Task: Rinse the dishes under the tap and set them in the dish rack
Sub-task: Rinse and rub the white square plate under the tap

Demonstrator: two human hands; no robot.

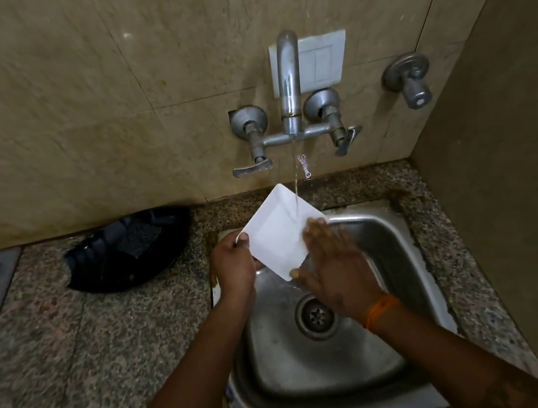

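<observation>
white square plate point(275, 234) is sitting under the tap point(287, 76) stream at 12 o'clock over the sink point(402, 254), so rinsing step. left hand point(233, 266) is pinching its corner, right hand point(334, 263) is rubbing flat-fingered. next it's probably needing a move to a rack, which i'm not seeing

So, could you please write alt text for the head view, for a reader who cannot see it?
A person rinses a square white plate under the running tap over a steel sink: the left hand grips its corner, the right hand lies flat on it. A black tray sits on the granite counter.
</observation>
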